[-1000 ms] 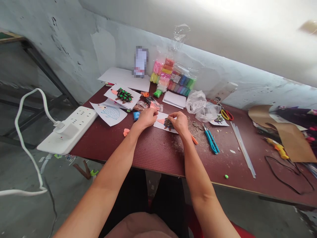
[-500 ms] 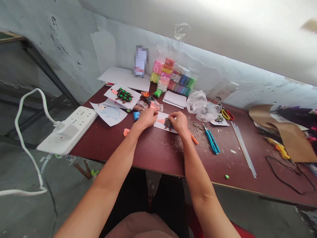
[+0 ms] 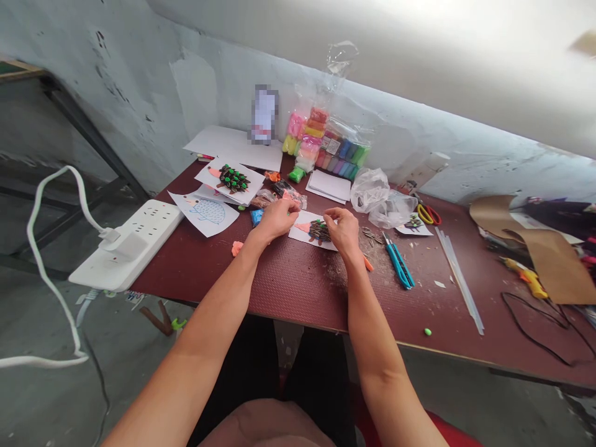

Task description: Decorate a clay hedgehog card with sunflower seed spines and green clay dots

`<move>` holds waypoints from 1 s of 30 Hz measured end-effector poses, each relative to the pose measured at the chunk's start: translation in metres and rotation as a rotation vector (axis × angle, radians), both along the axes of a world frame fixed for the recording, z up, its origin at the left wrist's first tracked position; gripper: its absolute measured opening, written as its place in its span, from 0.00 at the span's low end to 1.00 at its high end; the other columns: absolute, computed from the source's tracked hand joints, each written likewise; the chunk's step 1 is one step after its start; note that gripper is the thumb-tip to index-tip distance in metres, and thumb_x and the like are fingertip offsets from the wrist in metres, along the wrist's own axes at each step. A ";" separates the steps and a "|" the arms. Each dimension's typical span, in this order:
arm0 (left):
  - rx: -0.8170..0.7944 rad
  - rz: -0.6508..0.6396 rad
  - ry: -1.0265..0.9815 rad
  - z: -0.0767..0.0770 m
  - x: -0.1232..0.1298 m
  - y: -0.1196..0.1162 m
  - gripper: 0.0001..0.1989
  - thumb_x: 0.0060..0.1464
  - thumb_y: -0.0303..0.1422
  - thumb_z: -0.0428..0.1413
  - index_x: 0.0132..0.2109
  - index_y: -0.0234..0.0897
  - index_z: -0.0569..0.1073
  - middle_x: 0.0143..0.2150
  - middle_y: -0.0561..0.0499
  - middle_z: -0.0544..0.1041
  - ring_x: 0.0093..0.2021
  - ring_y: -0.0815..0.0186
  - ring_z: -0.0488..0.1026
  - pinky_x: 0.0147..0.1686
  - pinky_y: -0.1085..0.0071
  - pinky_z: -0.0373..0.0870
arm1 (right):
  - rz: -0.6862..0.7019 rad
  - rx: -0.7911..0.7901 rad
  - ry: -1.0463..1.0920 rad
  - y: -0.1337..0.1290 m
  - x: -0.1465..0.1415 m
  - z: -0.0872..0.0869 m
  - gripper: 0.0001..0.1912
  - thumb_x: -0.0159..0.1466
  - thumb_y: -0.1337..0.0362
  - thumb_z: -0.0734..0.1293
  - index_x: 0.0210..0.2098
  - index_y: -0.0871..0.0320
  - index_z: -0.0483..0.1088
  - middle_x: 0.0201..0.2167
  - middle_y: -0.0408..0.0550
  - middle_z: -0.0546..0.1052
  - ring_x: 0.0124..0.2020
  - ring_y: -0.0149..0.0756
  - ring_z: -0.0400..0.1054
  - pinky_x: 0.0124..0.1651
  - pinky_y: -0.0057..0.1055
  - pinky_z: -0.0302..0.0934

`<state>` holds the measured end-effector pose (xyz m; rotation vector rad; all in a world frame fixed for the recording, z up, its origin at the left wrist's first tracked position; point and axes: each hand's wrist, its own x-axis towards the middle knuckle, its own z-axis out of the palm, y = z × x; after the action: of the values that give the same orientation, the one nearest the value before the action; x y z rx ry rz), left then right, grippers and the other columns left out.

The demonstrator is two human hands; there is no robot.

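A small white card (image 3: 298,234) lies between my hands on the table. On it is a hedgehog picture (image 3: 318,230) with a peach face and dark, seed-like spines dotted with green. My left hand (image 3: 278,218) is at the card's left edge, thumb and fingertips pinched together; whatever they hold is too small to name. My right hand (image 3: 343,231) is over the card's right side, its fingers also pinched, and their contents cannot be made out. Just beyond the right hand lie loose striped seeds (image 3: 372,236). An orange stick-like tool (image 3: 368,263) shows beside the right wrist.
Left are a finished-looking hedgehog card (image 3: 254,180), a blue hedgehog drawing (image 3: 205,212) and a white power strip (image 3: 139,239). Packs of coloured clay (image 3: 333,149) stand behind. Right are a teal cutter (image 3: 399,264), scissors (image 3: 428,215), glue sticks (image 3: 459,279) and a glue gun (image 3: 528,279).
My right hand has shifted slightly right, away from the hedgehog's body, so more green-dotted spines show. My left hand has moved only a little.
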<state>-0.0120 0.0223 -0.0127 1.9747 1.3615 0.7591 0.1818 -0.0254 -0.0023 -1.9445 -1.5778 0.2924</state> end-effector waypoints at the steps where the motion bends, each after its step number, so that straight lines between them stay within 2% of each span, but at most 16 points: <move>1: -0.028 0.000 -0.085 0.002 0.001 0.000 0.09 0.59 0.26 0.57 0.39 0.36 0.83 0.44 0.44 0.86 0.48 0.56 0.81 0.53 0.63 0.77 | -0.008 0.032 0.021 -0.001 0.001 0.000 0.11 0.63 0.63 0.66 0.39 0.57 0.81 0.40 0.51 0.83 0.43 0.42 0.75 0.50 0.36 0.66; 3: -0.131 0.001 -0.275 0.005 0.003 -0.001 0.09 0.64 0.29 0.56 0.39 0.34 0.81 0.41 0.44 0.86 0.41 0.60 0.82 0.43 0.66 0.80 | -0.010 0.081 0.097 -0.003 0.001 0.001 0.09 0.63 0.61 0.67 0.35 0.56 0.79 0.35 0.49 0.82 0.38 0.40 0.74 0.45 0.35 0.66; 5: -0.247 0.009 -0.442 0.009 0.005 -0.002 0.12 0.69 0.33 0.54 0.40 0.32 0.79 0.35 0.44 0.84 0.31 0.65 0.79 0.32 0.71 0.78 | 0.045 0.072 0.251 -0.007 -0.002 0.003 0.11 0.63 0.56 0.67 0.32 0.56 0.77 0.29 0.47 0.80 0.31 0.38 0.73 0.37 0.32 0.66; 8: -0.353 0.026 -0.587 0.011 0.006 -0.004 0.16 0.74 0.37 0.49 0.44 0.31 0.77 0.28 0.47 0.81 0.20 0.71 0.73 0.23 0.77 0.71 | 0.262 -0.039 0.545 -0.014 -0.011 0.007 0.18 0.62 0.46 0.69 0.32 0.55 0.76 0.24 0.44 0.76 0.25 0.36 0.71 0.27 0.31 0.62; 10: -0.378 0.041 -0.633 0.011 0.007 -0.005 0.18 0.76 0.40 0.47 0.47 0.31 0.75 0.25 0.51 0.78 0.18 0.72 0.72 0.20 0.79 0.68 | 0.385 -0.068 0.624 -0.018 -0.019 0.008 0.21 0.60 0.42 0.72 0.33 0.56 0.78 0.25 0.44 0.76 0.25 0.35 0.70 0.27 0.30 0.63; 13: -0.352 0.052 -0.656 0.008 0.008 -0.006 0.20 0.76 0.44 0.46 0.47 0.33 0.74 0.23 0.55 0.74 0.17 0.72 0.72 0.19 0.80 0.66 | 0.421 -0.021 0.570 -0.021 -0.028 0.008 0.22 0.61 0.43 0.73 0.39 0.56 0.83 0.28 0.44 0.78 0.28 0.33 0.68 0.30 0.29 0.65; 17: -0.262 0.004 -0.577 0.006 0.009 -0.007 0.21 0.75 0.46 0.48 0.46 0.33 0.75 0.24 0.56 0.73 0.16 0.72 0.70 0.18 0.77 0.63 | 0.404 0.025 0.435 -0.021 -0.033 0.003 0.18 0.68 0.50 0.69 0.47 0.55 0.84 0.30 0.44 0.79 0.28 0.31 0.65 0.32 0.29 0.63; 22: -0.144 -0.059 -0.482 0.006 0.012 -0.010 0.20 0.76 0.42 0.46 0.46 0.34 0.77 0.25 0.55 0.74 0.17 0.71 0.70 0.20 0.76 0.63 | 0.421 0.090 0.202 -0.022 -0.033 0.005 0.12 0.70 0.59 0.68 0.42 0.54 0.84 0.33 0.45 0.77 0.32 0.33 0.67 0.38 0.29 0.62; 27: -0.136 -0.101 -0.452 0.003 0.016 -0.013 0.21 0.75 0.45 0.46 0.49 0.35 0.77 0.24 0.56 0.72 0.18 0.70 0.69 0.21 0.75 0.63 | 0.369 0.113 0.029 -0.026 -0.034 0.009 0.11 0.72 0.61 0.67 0.42 0.52 0.84 0.36 0.46 0.77 0.36 0.34 0.70 0.41 0.29 0.59; 30: -0.115 -0.065 -0.434 0.000 0.017 -0.011 0.21 0.75 0.44 0.46 0.49 0.36 0.78 0.29 0.53 0.77 0.22 0.69 0.72 0.28 0.72 0.70 | 0.378 0.118 -0.010 -0.026 -0.035 0.009 0.10 0.71 0.62 0.68 0.36 0.53 0.81 0.35 0.45 0.78 0.35 0.34 0.70 0.41 0.29 0.59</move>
<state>0.0051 0.0115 -0.0127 1.6349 1.0515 0.9869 0.1464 -0.0518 0.0065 -1.5538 -1.9207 0.3348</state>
